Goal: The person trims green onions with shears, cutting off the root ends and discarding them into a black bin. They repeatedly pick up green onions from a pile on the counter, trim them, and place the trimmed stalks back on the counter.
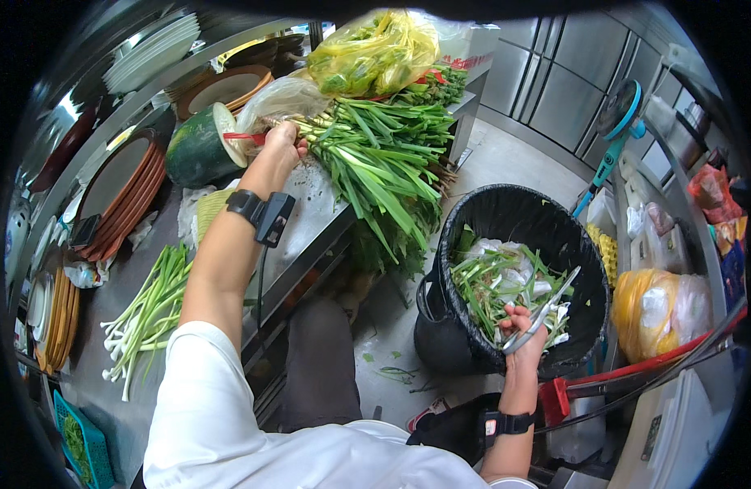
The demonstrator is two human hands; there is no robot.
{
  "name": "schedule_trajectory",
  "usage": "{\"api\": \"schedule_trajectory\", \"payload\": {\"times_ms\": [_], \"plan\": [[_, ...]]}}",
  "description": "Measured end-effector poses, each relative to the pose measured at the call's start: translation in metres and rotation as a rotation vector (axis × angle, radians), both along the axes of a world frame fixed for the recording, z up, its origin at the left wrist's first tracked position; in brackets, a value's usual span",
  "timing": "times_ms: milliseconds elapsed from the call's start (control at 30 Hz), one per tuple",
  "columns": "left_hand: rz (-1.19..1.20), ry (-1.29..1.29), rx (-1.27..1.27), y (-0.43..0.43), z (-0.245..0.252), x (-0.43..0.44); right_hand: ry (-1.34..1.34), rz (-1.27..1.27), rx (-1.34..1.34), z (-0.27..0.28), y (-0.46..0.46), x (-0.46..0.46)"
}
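At the counter's far end, my left hand has its fingers curled at the pale stem ends of a large bunch of long green leafy stalks. The stalks' leaves hang over the counter edge. My right hand is over a black lined bin, gripping a slim pale metal cutting tool; whether it is a knife or scissors is unclear. Below that hand, the bin holds green trimmings and crumpled plastic. Trimmed spring onions with white bulbs lie on the metal counter, left of my forearm.
Behind my left hand are a cut winter melon and a yellow bag of greens. Stacked plates line the counter's left side. A turquoise basket sits near left. A red-edged shelf flanks the bin. Scraps litter the floor.
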State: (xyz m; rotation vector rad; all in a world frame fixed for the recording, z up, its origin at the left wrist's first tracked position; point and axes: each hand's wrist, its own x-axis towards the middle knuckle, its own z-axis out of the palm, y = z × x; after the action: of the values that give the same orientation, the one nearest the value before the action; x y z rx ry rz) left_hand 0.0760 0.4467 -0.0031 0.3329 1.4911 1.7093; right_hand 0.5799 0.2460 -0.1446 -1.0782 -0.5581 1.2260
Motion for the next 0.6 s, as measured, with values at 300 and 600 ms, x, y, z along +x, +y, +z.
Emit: {"api": "schedule_trajectory", "payload": {"times_ms": [300,600], "plan": [[-0.271,0.328,0.27,-0.092,0.095,0.111,0.04,0.002,0.02,-0.011,0.006,0.004],[-0.748,0.409,0.347,-0.124,0.125,0.279,-0.105,-0.189,0.202,0.035,-0.043,0.013]]}}
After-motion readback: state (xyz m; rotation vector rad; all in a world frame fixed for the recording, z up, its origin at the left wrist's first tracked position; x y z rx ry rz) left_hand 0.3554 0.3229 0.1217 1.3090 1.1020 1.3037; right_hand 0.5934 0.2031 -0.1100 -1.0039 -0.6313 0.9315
